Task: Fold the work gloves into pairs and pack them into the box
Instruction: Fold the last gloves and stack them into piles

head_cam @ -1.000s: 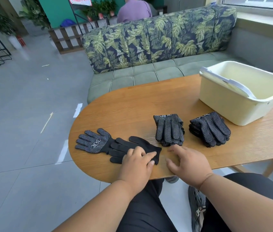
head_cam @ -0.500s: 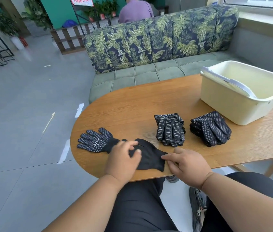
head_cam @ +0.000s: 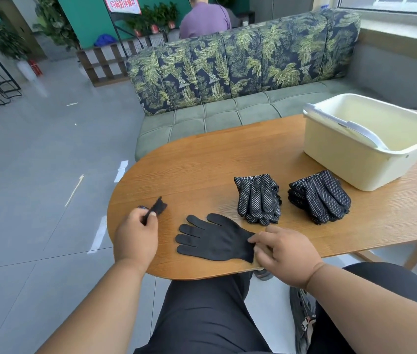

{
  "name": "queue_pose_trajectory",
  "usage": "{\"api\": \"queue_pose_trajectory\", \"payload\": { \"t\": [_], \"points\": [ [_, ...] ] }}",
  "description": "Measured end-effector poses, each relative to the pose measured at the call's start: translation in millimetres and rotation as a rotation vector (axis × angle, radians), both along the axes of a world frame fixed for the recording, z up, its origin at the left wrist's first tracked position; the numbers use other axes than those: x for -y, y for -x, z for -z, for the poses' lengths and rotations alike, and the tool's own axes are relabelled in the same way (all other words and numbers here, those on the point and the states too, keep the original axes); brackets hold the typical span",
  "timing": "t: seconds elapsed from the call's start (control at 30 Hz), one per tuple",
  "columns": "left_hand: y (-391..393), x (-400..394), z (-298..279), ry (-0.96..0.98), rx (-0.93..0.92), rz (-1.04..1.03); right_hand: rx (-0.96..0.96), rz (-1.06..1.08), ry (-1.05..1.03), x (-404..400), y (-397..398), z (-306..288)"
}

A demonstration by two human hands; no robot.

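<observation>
Black and plain side up, one glove point(head_cam: 215, 238) lies flat near the front edge of our wooden table point(head_cam: 202, 169), fingers pointing left. Our right hand point(head_cam: 285, 254) pinches its cuff with fingertips. Our left hand point(head_cam: 135, 232), curled, grips a second glove point(head_cam: 157, 208), mostly hidden, at the table's left edge. Behind sit two dotted glove stacks point(head_cam: 257, 199) point(head_cam: 319, 196), then the cream box point(head_cam: 371, 141).
</observation>
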State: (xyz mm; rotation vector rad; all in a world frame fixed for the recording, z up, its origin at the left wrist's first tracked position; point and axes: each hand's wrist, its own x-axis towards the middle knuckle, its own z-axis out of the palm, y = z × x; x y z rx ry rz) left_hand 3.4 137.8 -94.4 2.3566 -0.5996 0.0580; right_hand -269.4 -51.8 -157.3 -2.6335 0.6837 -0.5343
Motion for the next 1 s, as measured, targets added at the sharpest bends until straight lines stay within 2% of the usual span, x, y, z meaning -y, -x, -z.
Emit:
{"api": "queue_pose_trajectory", "payload": {
  "t": [0.07, 0.13, 0.27, 0.43, 0.53, 0.63, 0.77, 0.87, 1.0],
  "points": [
    [13.2, 4.3, -21.7, 0.121, 0.028, -0.005, -0.001, 0.003, -0.004, 0.2, -0.3, -0.7],
    [32.0, 12.1, -33.8, 0.145, 0.065, 0.075, 0.001, 0.01, -0.005, -0.5, -1.4, -0.9],
    [86.7, 31.0, -7.1, 0.032, 0.081, 0.349, -0.003, 0.035, -0.031, -0.3, -1.2, -3.4],
    [133.0, 38.9, 31.1, -0.062, -0.056, 0.583, -0.012, 0.014, -0.042, 2.8, 0.4, -4.8],
    [124.0, 39.2, 28.1, -0.066, 0.011, 0.583, -0.005, 0.009, -0.023, 2.9, 1.8, -3.6],
    [105.0, 32.6, 25.4, -0.147, 0.085, 0.58, -0.007, 0.026, -0.002, 2.3, 0.3, -3.3],
    [85.2, 21.6, 32.9, -0.233, 0.071, 0.616, -0.023, 0.043, -0.004, 1.1, -1.4, -3.2],
    [78.0, 21.2, 38.1, -0.229, 0.056, 0.614, -0.015, 0.05, -0.007, 0.1, -2.1, -2.6],
    [82.3, 25.4, 39.9, -0.131, 0.187, 0.555, -0.015, 0.039, -0.016, 2.0, -1.4, -1.3]
  ]
}}
